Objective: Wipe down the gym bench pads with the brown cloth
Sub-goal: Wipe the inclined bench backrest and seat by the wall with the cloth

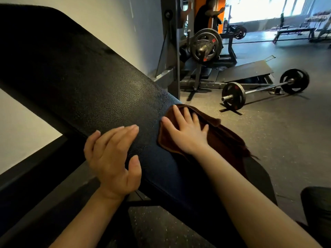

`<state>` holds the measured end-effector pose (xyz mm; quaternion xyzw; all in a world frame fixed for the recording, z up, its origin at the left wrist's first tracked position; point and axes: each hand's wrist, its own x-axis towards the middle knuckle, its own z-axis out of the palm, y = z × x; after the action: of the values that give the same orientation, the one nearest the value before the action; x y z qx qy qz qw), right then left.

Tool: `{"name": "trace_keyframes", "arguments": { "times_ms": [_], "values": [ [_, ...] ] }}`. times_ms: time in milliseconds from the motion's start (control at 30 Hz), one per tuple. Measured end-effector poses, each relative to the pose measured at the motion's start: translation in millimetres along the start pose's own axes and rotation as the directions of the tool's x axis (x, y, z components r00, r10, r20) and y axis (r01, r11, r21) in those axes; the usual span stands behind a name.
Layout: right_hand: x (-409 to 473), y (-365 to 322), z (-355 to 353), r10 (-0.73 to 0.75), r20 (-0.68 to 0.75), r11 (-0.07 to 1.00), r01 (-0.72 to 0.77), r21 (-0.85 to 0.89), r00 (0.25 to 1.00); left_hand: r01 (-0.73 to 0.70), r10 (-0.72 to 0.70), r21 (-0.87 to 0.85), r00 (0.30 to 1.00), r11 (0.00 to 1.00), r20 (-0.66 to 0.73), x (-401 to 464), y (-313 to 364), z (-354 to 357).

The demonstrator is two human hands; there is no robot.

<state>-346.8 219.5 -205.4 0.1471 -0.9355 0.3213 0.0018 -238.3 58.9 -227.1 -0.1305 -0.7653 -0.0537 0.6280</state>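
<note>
Two flat hands: my right hand presses the cloth mid-frame, left hand open, steadying the pad; I'd sweep toward upper left, overlapping strokes

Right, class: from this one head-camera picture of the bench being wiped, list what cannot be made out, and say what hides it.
1. Bench pad: its upper end is cut off by the picture's left edge.
2. Brown cloth: the part under the right hand and forearm is hidden.
3. Pad's far side: hidden by the pad itself.
4. Person in the background: blurred, cut off by the top edge.
</note>
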Motion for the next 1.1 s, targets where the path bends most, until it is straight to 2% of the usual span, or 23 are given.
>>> {"name": "trace_keyframes", "arguments": {
  "times_ms": [133, 267, 533, 667, 767, 933, 1033, 1100],
  "values": [
    [28, -78, 9, -0.220, -0.040, 0.975, 0.220, -0.004, 0.975, -0.002, 0.001, -0.035, 1.000, 0.999, -0.025, 0, -2, 1],
    [39, -65, 5, -0.243, -0.047, 0.970, 0.244, 0.014, 0.969, 0.012, -0.013, -0.044, 1.000, 0.999, -0.026, 1, -3, 0],
    [2, 48, -8, 0.063, -0.026, 0.998, -0.063, -0.004, 0.998, 0.052, -0.052, -0.045, 0.999, 0.998, 0.005, 3, 0, -3],
    [-23, 72, -7, 0.217, -0.026, 0.976, -0.217, 0.014, 0.976, 0.063, -0.061, -0.047, 0.998, 0.997, 0.027, 3, 0, -4],
    [-50, 69, -2, 0.250, 0.005, 0.968, -0.250, 0.025, 0.968, 0.083, -0.082, -0.040, 0.996, 0.996, 0.035, 4, 2, -5],
    [-90, 22, 9, 0.103, 0.017, 0.995, -0.104, 0.007, 0.994, 0.107, -0.101, -0.048, 0.989, 0.993, 0.111, 6, 3, -11],
    [-100, -20, 16, -0.090, 0.011, 0.996, 0.090, -0.017, 0.996, 0.112, -0.088, -0.143, 0.983, 0.983, 0.163, 9, -2, -24],
    [-96, -50, 20, -0.238, 0.014, 0.971, 0.238, -0.034, 0.971, 0.091, -0.067, -0.126, 0.981, 0.988, 0.184, 16, -18, -37]
  ]
}}
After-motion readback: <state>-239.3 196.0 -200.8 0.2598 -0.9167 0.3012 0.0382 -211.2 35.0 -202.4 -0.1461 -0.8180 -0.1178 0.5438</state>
